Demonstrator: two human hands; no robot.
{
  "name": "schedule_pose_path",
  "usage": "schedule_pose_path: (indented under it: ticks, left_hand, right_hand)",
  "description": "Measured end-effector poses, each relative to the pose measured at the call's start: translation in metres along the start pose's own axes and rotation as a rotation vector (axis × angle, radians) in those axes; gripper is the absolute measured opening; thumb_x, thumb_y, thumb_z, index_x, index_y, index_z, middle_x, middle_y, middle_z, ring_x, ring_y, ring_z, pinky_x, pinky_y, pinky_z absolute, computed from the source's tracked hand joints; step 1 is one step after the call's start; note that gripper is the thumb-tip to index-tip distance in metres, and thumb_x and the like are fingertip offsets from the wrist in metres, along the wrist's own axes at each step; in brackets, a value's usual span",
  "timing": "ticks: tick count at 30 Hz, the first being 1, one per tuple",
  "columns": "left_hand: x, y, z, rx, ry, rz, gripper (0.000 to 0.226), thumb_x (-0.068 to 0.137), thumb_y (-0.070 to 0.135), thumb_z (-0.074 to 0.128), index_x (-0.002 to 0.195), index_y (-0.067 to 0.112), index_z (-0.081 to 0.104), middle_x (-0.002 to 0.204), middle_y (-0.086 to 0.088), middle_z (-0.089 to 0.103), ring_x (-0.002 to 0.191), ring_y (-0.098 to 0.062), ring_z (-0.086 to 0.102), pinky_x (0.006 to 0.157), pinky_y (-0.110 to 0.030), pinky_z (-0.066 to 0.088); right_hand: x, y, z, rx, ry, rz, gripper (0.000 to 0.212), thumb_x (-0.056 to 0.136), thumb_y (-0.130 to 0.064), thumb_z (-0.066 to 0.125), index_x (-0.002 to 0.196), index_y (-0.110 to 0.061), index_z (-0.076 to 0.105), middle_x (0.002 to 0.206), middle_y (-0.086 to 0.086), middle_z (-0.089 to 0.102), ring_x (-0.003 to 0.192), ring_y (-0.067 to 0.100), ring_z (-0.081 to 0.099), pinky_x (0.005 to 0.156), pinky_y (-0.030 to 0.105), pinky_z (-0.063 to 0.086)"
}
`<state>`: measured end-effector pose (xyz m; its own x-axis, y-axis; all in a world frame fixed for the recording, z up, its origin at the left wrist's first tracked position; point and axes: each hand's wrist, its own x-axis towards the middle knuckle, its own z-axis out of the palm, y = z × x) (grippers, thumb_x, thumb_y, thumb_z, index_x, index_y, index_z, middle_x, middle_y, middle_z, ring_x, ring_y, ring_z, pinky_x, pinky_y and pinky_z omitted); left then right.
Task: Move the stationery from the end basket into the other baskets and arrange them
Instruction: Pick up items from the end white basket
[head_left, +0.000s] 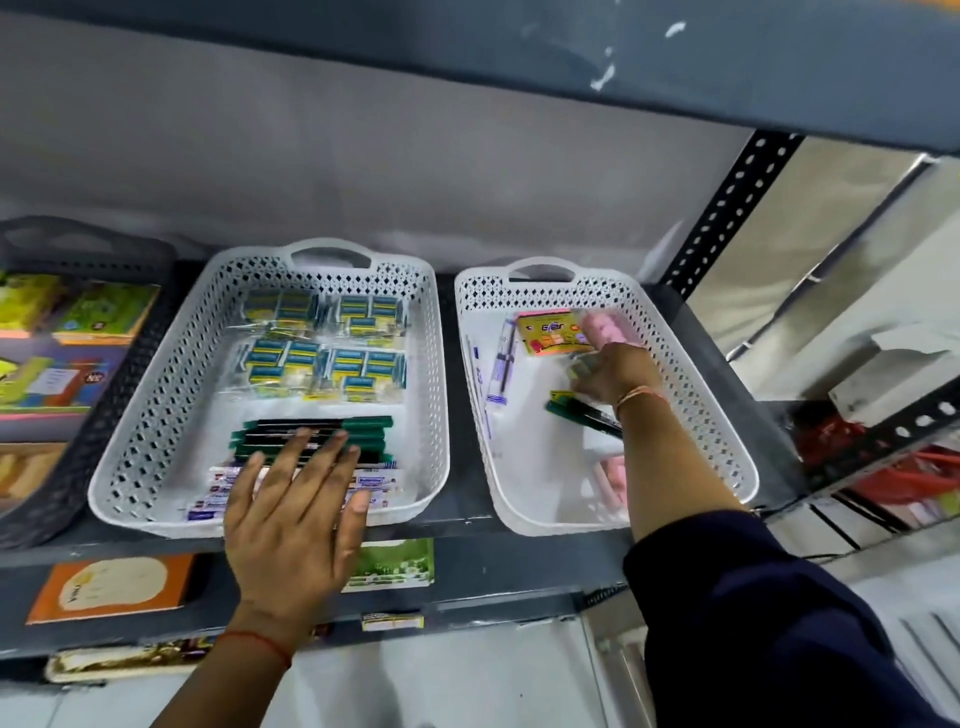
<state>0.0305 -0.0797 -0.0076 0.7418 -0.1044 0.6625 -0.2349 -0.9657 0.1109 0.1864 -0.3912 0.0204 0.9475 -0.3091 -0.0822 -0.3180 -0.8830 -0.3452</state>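
Two white perforated baskets stand on a grey shelf. The middle basket (156, 410) holds packets of blue-and-yellow boxes (322, 343), a row of green and black markers (322, 431) and white pen packs (382, 480). My left hand (296, 514) lies flat and open over the markers and pen packs at its front. The end basket (706, 415) on the right holds an orange-and-yellow pack (550, 332), pens in wrappers (493, 364), green markers (576, 410) and a pink item (613, 470). My right hand (613, 371) reaches into it, fingers curled around small items I cannot make out.
A dark basket (67, 457) with colourful books stands at the far left. The shelf above overhangs the baskets. A perforated metal upright (727, 208) rises at the right. Notebooks (109, 587) lie on the lower shelf, and white boxes (893, 374) sit on a neighbouring rack.
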Motion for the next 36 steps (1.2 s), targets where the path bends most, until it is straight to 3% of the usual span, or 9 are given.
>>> schedule_pose_path:
  ticks: [4, 8, 12, 14, 19, 23, 29, 31, 36]
  left_hand:
    - [0.000, -0.003, -0.005, -0.013, -0.042, 0.014, 0.059, 0.096, 0.038, 0.023, 0.100, 0.005, 0.072, 0.106, -0.012, 0.072, 0.105, -0.033, 0.063, 0.096, -0.039, 0.033]
    - [-0.002, -0.015, -0.012, -0.056, -0.084, -0.015, 0.062, 0.097, 0.039, 0.020, 0.105, 0.003, 0.069, 0.109, -0.014, 0.071, 0.109, -0.034, 0.061, 0.098, -0.042, 0.032]
    - [-0.010, -0.045, -0.016, -0.115, -0.105, -0.196, 0.068, 0.096, 0.043, 0.015, 0.111, 0.000, 0.065, 0.116, -0.018, 0.066, 0.115, -0.037, 0.056, 0.098, -0.045, 0.034]
    - [-0.015, -0.059, -0.017, -0.121, -0.105, -0.229, 0.072, 0.095, 0.046, 0.013, 0.113, -0.002, 0.064, 0.117, -0.021, 0.065, 0.117, -0.039, 0.054, 0.098, -0.046, 0.035]
    - [-0.019, -0.069, -0.014, -0.086, -0.075, -0.203, 0.071, 0.096, 0.045, 0.014, 0.110, -0.003, 0.065, 0.117, -0.022, 0.064, 0.117, -0.038, 0.054, 0.098, -0.047, 0.036]
    - [-0.019, -0.072, -0.008, -0.075, -0.065, -0.184, 0.070, 0.096, 0.043, 0.015, 0.108, -0.002, 0.066, 0.117, -0.021, 0.065, 0.116, -0.040, 0.054, 0.097, -0.045, 0.035]
    - [-0.020, -0.068, -0.007, -0.093, -0.058, -0.175, 0.069, 0.095, 0.043, 0.015, 0.109, -0.001, 0.066, 0.116, -0.018, 0.066, 0.116, -0.038, 0.054, 0.097, -0.043, 0.035]
    - [-0.019, -0.067, -0.008, -0.121, -0.036, -0.184, 0.067, 0.096, 0.043, 0.017, 0.107, 0.000, 0.067, 0.114, -0.017, 0.067, 0.115, -0.037, 0.056, 0.096, -0.042, 0.035]
    - [-0.014, -0.043, -0.008, -0.194, -0.028, -0.137, 0.062, 0.096, 0.042, 0.020, 0.108, 0.003, 0.067, 0.117, -0.014, 0.066, 0.121, -0.028, 0.047, 0.108, -0.035, 0.025]
  right_hand:
    - [-0.014, -0.015, -0.008, -0.085, -0.009, 0.051, 0.079, 0.072, -0.029, 0.073, 0.139, -0.030, 0.032, 0.122, 0.010, 0.065, 0.112, 0.031, 0.060, 0.099, 0.042, 0.049]
    - [-0.032, -0.035, -0.023, -0.217, 0.066, 0.059, 0.050, 0.072, -0.030, 0.069, 0.117, -0.013, 0.057, 0.113, 0.014, 0.068, 0.103, 0.032, 0.064, 0.087, 0.037, 0.053]
    - [-0.061, -0.066, -0.032, -0.068, 0.230, -0.103, 0.035, 0.073, -0.038, 0.073, 0.088, -0.006, 0.071, 0.091, 0.021, 0.073, 0.086, 0.033, 0.069, 0.067, 0.028, 0.046]
    - [-0.074, -0.091, -0.030, 0.086, 0.218, -0.303, 0.036, 0.070, -0.035, 0.078, 0.096, -0.010, 0.074, 0.094, 0.018, 0.075, 0.090, 0.030, 0.070, 0.070, 0.029, 0.048]
    - [-0.071, -0.165, 0.003, 0.176, -0.133, -0.629, 0.050, 0.071, -0.019, 0.080, 0.118, -0.011, 0.065, 0.122, 0.008, 0.068, 0.108, 0.022, 0.064, 0.093, 0.027, 0.048]
    - [-0.054, -0.194, 0.040, -0.022, -0.312, -0.652, 0.049, 0.077, -0.012, 0.073, 0.124, -0.008, 0.059, 0.131, 0.011, 0.061, 0.119, 0.025, 0.057, 0.103, 0.032, 0.045]
    - [-0.055, -0.186, 0.056, -0.138, -0.322, -0.677, 0.052, 0.082, -0.011, 0.067, 0.132, -0.012, 0.053, 0.142, 0.009, 0.051, 0.128, 0.026, 0.050, 0.108, 0.035, 0.041]
    - [-0.058, -0.179, 0.047, -0.069, -0.270, -0.702, 0.051, 0.083, -0.007, 0.065, 0.132, -0.012, 0.054, 0.147, 0.009, 0.044, 0.134, 0.025, 0.044, 0.113, 0.031, 0.036]
    - [-0.042, -0.123, 0.021, 0.117, 0.184, -0.480, 0.041, 0.086, -0.001, 0.056, 0.127, -0.006, 0.057, 0.142, 0.017, 0.049, 0.132, 0.027, 0.046, 0.110, 0.028, 0.033]
